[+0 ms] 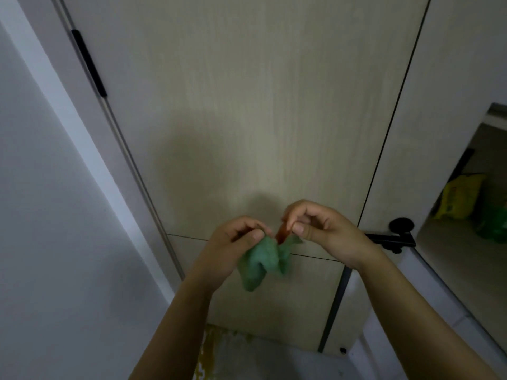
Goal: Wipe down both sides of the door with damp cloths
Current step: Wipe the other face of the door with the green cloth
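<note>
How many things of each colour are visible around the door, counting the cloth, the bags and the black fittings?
Green: 2, the crumpled green cloth pinched by the left hand and right hand, and a green bag.
Yellow: 1, a yellow bag.
Black: 2, the black lever handle and the black hinge.
Total: 5

One door [260, 105], one black hinge [89, 63] at ten o'clock, one black handle [395, 237] at four, one green cloth [260, 261], two hands [236, 242].
</note>
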Available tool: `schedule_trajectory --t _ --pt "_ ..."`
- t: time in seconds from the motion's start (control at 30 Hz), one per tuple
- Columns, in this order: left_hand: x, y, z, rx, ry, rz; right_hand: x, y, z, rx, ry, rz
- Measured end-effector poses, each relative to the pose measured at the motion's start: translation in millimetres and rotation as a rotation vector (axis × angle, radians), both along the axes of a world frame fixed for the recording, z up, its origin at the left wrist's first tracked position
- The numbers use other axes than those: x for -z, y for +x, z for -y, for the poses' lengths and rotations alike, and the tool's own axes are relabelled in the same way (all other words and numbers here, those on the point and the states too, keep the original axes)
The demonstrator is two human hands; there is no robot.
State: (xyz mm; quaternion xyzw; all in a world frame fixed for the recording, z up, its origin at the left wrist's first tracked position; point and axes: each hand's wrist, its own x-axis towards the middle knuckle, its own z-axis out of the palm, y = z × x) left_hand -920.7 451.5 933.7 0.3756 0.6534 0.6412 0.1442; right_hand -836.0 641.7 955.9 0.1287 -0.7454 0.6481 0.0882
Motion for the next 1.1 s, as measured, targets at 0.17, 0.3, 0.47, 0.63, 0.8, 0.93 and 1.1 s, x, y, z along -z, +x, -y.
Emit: schedule_trajectory --t 0.17,0.3,0.47,0.63,0.8,0.93,1.1 --pt "3 -9 -8 0.037 0.133 0.046 2 -14 18 0.081 -0.09 0.0" --pt "9 -15 -11 0.016 0.237 0.106 7 -23 33 0.188 -0.284 0.039" --pt "18 -19 -20 -0.102 0.31 0.172 11 -30 47 0.36 -0.466 0.12" --pt "21 -32 -20 -0.156 0.376 0.306 18 -25 51 0.485 -0.345 0.007" --pt "20 -35 -18 -0.151 0.444 0.451 33 -17 58 0.488 0.009 0.05" --pt "15 -32 -18 -0.124 0.478 0.497 42 -19 63 0.572 0.134 0.048" --pt "14 -31 -16 -0.111 0.486 0.503 38 -22 60 0.531 0.13 0.071"
